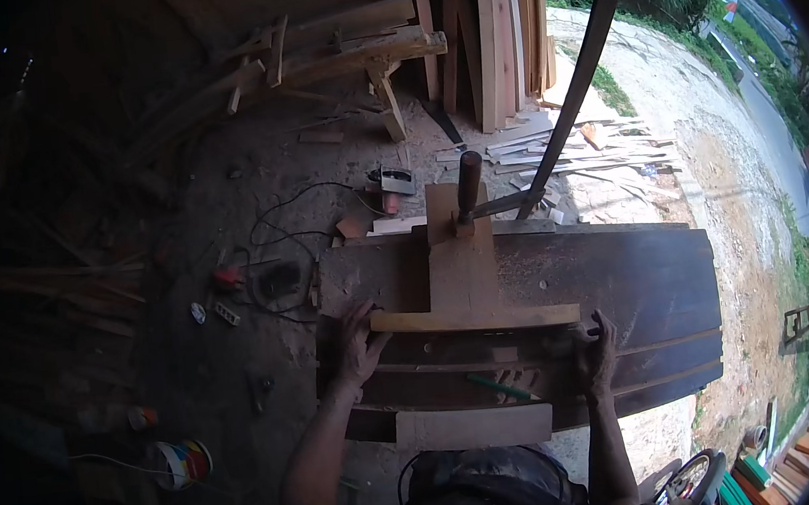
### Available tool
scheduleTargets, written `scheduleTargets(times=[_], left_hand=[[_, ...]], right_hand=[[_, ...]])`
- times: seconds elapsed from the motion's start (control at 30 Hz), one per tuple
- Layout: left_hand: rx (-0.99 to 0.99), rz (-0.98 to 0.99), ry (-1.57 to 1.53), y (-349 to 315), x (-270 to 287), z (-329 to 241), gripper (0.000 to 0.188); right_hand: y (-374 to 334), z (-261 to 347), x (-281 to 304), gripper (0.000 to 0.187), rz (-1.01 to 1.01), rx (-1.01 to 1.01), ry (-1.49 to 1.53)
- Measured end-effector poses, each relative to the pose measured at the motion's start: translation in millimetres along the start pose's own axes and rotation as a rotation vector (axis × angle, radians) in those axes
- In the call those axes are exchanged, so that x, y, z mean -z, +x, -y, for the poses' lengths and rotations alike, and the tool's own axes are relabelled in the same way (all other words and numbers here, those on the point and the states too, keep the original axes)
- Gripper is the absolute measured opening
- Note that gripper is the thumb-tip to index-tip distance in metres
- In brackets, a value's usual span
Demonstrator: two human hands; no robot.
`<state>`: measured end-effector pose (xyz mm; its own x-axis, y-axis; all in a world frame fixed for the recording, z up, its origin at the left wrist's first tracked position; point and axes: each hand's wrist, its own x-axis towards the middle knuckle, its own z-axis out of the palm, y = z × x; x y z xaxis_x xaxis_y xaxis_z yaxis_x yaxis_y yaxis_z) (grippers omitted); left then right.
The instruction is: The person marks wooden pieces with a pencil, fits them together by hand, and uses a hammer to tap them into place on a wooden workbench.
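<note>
A pale wooden board (462, 271) lies on a dark workbench (611, 276), pressed down by a clamp with a brown handle (469, 183). Along its near side runs a yellowish, slightly curved wooden edge (474, 319). My left hand (360, 342) is closed at the left end of that edge, fingers bent. Past the right end, my right hand (596, 351) is curled with the thumb raised. Small dark parts show at the fingers of both hands; what they belong to is unclear. A green pencil-like stick (502, 386) and wood bits lie in the bench's slot.
Another piece of wood (475, 427) lies at the bench's near edge. On the floor beyond are a power tool (395, 183), a cord (271, 228) and scrap strips (570, 154). Tall planks (498, 39) lean behind; a dark post (582, 70) slants down to the bench. A paint bucket (186, 463) stands left.
</note>
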<state>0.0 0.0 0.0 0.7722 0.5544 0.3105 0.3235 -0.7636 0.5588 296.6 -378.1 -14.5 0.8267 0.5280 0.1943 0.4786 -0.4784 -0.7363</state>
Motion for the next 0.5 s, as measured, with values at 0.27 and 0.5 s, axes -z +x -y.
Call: scheduleTargets(times=[0.27, 0.5], left_hand=[[-0.021, 0.012, 0.076, 7.3, 9.2, -6.5, 0.041], [-0.01, -0.011, 0.074, 3.6, 3.2, -2.4, 0.041]], right_hand=[[47.2, 14.0, -2.5, 0.058, 0.219, 0.239, -0.189], [44.8, 19.9, -1.4, 0.055, 0.19, 0.265, -0.214]])
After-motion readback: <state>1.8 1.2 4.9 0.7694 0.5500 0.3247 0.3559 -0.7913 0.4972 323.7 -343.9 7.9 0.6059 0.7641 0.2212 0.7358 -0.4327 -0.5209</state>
